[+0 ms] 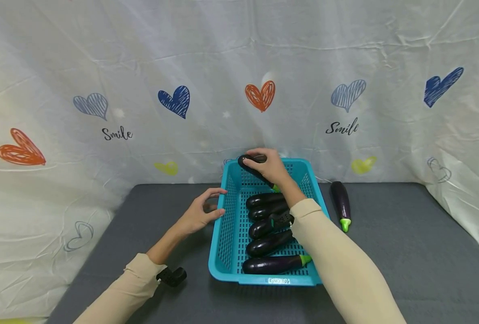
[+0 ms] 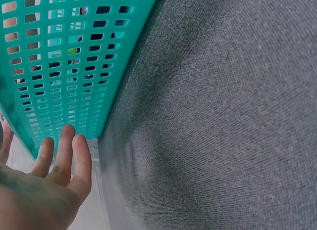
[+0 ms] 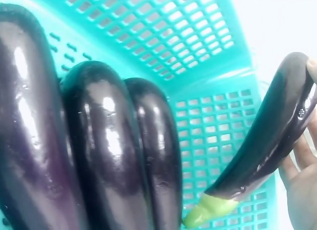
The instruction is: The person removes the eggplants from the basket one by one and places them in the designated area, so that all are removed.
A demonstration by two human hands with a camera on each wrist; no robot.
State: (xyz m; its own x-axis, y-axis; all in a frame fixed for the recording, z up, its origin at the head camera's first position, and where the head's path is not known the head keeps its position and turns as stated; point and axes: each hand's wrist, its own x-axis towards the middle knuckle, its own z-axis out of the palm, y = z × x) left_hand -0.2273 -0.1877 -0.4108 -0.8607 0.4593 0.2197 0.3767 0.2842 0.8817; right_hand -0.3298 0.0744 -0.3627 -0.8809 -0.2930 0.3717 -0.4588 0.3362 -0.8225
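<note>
My right hand (image 1: 273,168) grips a dark purple eggplant (image 3: 270,136) by its rounded end, above the far end of a turquoise perforated basket (image 1: 259,280). Its green stem tip points down into the basket. Several more eggplants (image 1: 269,265) lie side by side inside, partly hidden by the right forearm in the head view. At the basket's left side is my left hand (image 1: 196,216), fingertips right at the rim. In the left wrist view its fingers (image 2: 81,161) extend along the outer wall, holding nothing.
Outside the basket, a single eggplant (image 1: 340,200) lies to the right on the dark grey tabletop (image 1: 401,252), green stem toward me. A pale cloth (image 1: 223,54) printed with hearts hangs behind the table.
</note>
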